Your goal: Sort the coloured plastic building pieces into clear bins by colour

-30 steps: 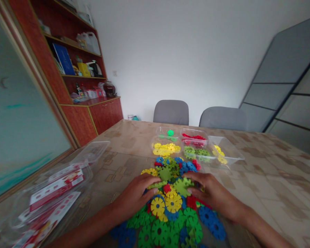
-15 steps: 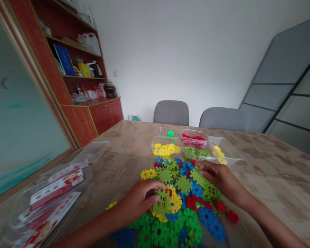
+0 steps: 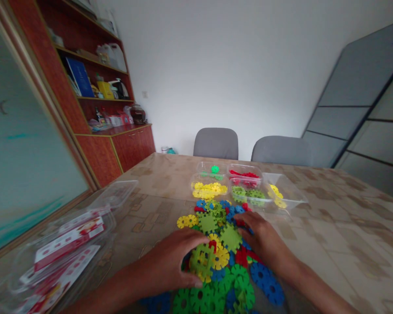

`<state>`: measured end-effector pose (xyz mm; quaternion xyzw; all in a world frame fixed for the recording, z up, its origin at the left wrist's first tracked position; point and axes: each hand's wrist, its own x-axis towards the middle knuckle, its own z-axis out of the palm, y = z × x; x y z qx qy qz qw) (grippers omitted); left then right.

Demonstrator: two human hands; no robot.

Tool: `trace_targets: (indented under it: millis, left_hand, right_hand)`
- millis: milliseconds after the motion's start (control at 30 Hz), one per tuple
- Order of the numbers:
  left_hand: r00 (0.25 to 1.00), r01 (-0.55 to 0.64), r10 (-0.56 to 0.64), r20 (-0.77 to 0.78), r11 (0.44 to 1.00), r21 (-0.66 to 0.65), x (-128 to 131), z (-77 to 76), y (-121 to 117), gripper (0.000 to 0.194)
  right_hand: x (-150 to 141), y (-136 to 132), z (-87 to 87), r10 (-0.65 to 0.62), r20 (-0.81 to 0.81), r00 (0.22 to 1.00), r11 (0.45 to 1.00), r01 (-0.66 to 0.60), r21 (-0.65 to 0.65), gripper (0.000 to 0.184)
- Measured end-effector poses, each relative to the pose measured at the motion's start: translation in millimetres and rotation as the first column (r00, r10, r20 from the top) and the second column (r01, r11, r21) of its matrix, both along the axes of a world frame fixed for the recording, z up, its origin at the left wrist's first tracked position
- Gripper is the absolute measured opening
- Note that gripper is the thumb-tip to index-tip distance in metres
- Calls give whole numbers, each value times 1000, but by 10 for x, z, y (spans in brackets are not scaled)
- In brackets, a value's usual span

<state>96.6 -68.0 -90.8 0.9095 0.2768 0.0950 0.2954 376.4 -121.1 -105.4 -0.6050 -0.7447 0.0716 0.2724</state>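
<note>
A pile of toothed plastic building pieces lies in front of me. Around a lime-green grid piece (image 3: pixel 202 261), my left hand (image 3: pixel 173 257) is open, thumb and fingers apart on either side of it. My right hand (image 3: pixel 263 237) reaches over the pile's right side, fingers curved and apart, with blue and red pieces showing between them. Between the hands lie a lime-green square (image 3: pixel 231 237) and a yellow disc (image 3: pixel 220 258). Green discs (image 3: pixel 201 296) fill the near side, with blue discs (image 3: pixel 271 288) at the right. What lies under my right palm is hidden.
Behind the pile stand clear tubs with yellow discs (image 3: pixel 209 189), lime-green pieces (image 3: pixel 247 195) and red pieces (image 3: pixel 245 176). A tilted clear tub (image 3: pixel 293 192) holds several yellow discs. Clear lids with printed cards (image 3: pixel 70 240) lie at the left. Two grey chairs (image 3: pixel 215 143) stand beyond the table.
My left hand has let go of the lime-green grid piece, its fingers spreading. My right hand has moved left and down from the lime-green square it was touching, now covering the pile's right side.
</note>
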Motion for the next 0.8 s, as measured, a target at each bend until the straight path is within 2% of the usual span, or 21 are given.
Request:
trace_targets:
  millis: [100,200,367,500,667,800]
  left_hand:
    - [1000,18,-17,-17,999,30,-13,-1,-1,90]
    - [998,30,-29,-48,999,28,0,-1,-23,87]
    - [1000,-1,1,-16,1000,15,5,-31,-39,78]
    - [998,-47,48,39,999,-25,5,60,2,67]
    - [970,-195,197,140,980,-29,65,206,206,54]
    - [965,-210,200,171,977,42,194,142,427,53]
  right_hand:
    - [-151,-75,32,-20,134,991,998,28,-54,47]
    - [-288,-125,51,-33,231,972,993,59,-105,64]
    - [-303,-119,76,12,241,971,988,26,-154,57]
    - [-244,-114,98,40,198,979,989,-10,-150,55]
    - [-183,-131,106,126,144,982,986,-108,-126,52]
    - [-104,-144,162,158,60,986,985,-153,-78,55]
